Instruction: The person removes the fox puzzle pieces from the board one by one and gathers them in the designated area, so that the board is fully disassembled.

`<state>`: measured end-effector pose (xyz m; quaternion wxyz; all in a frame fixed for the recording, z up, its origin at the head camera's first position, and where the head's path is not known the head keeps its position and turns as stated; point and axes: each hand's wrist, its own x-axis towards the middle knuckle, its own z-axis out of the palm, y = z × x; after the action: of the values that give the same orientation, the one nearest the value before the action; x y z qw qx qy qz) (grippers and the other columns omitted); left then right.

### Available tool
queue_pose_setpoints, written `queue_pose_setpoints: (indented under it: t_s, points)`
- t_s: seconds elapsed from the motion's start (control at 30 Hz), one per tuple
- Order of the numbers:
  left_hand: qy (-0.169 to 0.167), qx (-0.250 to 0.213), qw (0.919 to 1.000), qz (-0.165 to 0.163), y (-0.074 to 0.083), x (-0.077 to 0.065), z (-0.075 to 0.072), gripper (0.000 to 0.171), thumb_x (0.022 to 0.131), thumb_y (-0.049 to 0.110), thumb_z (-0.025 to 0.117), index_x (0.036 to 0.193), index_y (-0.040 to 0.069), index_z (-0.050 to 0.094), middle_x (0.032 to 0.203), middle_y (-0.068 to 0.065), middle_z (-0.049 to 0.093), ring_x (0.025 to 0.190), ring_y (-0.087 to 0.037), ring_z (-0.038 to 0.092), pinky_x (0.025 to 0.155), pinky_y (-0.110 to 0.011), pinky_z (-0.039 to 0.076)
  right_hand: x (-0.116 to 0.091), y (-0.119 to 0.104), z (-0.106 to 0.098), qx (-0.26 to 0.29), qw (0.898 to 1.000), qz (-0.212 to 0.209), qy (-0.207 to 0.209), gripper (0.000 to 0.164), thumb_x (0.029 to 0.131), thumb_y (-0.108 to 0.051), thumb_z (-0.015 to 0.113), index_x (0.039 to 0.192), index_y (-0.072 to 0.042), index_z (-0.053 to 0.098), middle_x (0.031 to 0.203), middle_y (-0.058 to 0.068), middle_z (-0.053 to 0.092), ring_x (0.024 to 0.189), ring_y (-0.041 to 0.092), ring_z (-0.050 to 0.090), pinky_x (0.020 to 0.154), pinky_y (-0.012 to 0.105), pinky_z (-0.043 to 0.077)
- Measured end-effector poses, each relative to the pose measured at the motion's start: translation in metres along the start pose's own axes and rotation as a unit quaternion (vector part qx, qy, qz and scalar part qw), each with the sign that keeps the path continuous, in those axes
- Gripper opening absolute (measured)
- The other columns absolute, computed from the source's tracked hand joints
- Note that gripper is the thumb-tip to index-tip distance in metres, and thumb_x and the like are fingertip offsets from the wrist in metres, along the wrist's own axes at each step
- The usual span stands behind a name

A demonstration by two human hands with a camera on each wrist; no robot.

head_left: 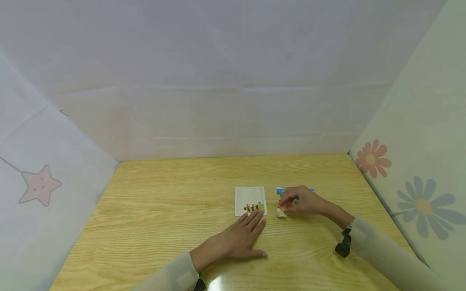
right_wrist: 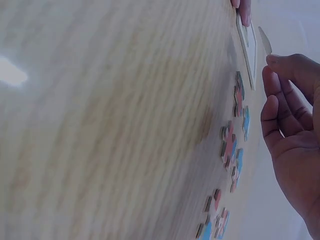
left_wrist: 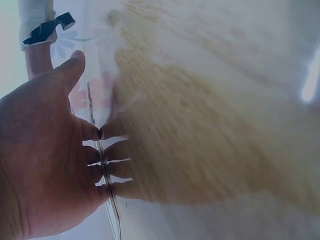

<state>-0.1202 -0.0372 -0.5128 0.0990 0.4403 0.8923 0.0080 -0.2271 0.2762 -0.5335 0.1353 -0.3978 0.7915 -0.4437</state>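
A square wooden puzzle tray [head_left: 250,188] lies on the table, with a few joined jigsaw pieces [head_left: 253,207] along its front side. My left hand [head_left: 243,238] reaches to the tray's front edge, fingers straight and fingertips over the rim; in the left wrist view its palm [left_wrist: 50,145] shows. To the right of the tray, my right hand [head_left: 301,201] is bent over loose pieces. The right wrist view shows its thumb and a fingertip pinching a thin puzzle piece [right_wrist: 265,41], held near the tray. The picture on that piece is hidden there.
Several loose puzzle pieces [right_wrist: 230,142] are spread on the wooden table [head_left: 174,194] under and beside the right hand, partly covered by it in the head view. Pale cloth walls [head_left: 182,113] stand behind and at both sides of the table.
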Motion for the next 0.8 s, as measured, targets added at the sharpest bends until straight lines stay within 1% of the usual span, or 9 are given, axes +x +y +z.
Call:
queue_pose_setpoints:
  t_s: [0.1,0.23,0.33,0.43,0.5,0.67,0.8]
  points:
    - [0.000,0.001,1.0000,-0.002,0.000,0.000,0.000,0.094,0.104,0.072,0.044,0.166,0.004,0.032,0.175,-0.020,0.017,0.163,-0.034,0.018,0.129,-0.050,0.027,-0.007,0.002,0.001,-0.014,1.000,-0.013,0.009,0.016,0.094,-0.009,0.082,0.109,-0.012,0.082,0.108,0.003,0.075,0.089,0.021,0.068,0.072,0.036,0.061]
    - [0.000,0.000,1.0000,-0.003,0.000,0.000,0.000,0.094,0.104,0.073,0.044,0.167,0.004,0.031,0.176,-0.020,0.016,0.163,-0.034,0.018,0.129,-0.050,0.027,-0.015,0.003,0.004,-0.036,0.999,-0.028,0.017,0.019,0.092,-0.004,0.082,0.109,-0.013,0.081,0.106,0.003,0.076,0.082,0.023,0.066,0.063,0.031,0.054]
    - [-0.003,-0.002,1.0000,-0.003,-0.001,0.000,0.001,0.095,0.104,0.073,0.043,0.167,0.004,0.029,0.176,-0.020,0.014,0.163,-0.034,0.016,0.129,-0.050,0.026,-0.020,0.003,0.007,-0.055,0.997,-0.043,0.024,0.020,0.091,-0.004,0.084,0.107,-0.015,0.081,0.106,0.000,0.077,0.077,0.020,0.066,0.060,0.027,0.053]
    - [-0.004,-0.004,1.0000,-0.003,-0.001,0.001,0.002,0.095,0.103,0.074,0.043,0.167,0.004,0.029,0.176,-0.020,0.013,0.163,-0.034,0.015,0.130,-0.050,0.025,-0.022,0.002,0.009,-0.071,0.995,-0.059,0.035,0.021,0.090,-0.003,0.085,0.104,-0.018,0.081,0.103,-0.004,0.077,0.076,0.017,0.066,0.059,0.028,0.053]
    - [-0.004,-0.005,1.0000,-0.002,-0.002,0.000,0.003,0.095,0.104,0.073,0.043,0.167,0.004,0.029,0.176,-0.020,0.013,0.163,-0.034,0.014,0.130,-0.050,0.025,-0.024,0.002,0.010,-0.074,0.994,-0.065,0.039,0.023,0.088,-0.001,0.085,0.104,-0.018,0.081,0.102,-0.004,0.077,0.078,0.016,0.068,0.061,0.029,0.055]
    - [-0.004,0.000,1.0000,-0.001,-0.002,0.000,0.003,0.095,0.104,0.073,0.044,0.167,0.004,0.029,0.176,-0.020,0.015,0.164,-0.033,0.014,0.130,-0.050,0.026,-0.027,0.002,0.012,-0.085,0.994,-0.058,0.037,0.027,0.086,0.003,0.085,0.104,-0.015,0.082,0.105,-0.002,0.077,0.088,0.013,0.072,0.071,0.030,0.061]
    - [-0.002,0.008,1.0000,-0.001,-0.001,0.000,0.003,0.094,0.104,0.073,0.043,0.167,0.004,0.029,0.176,-0.020,0.015,0.164,-0.033,0.015,0.130,-0.049,0.026,-0.028,0.003,0.013,-0.090,0.994,-0.054,0.028,0.026,0.087,0.005,0.083,0.104,-0.014,0.081,0.104,-0.001,0.075,0.090,0.013,0.072,0.074,0.029,0.062]
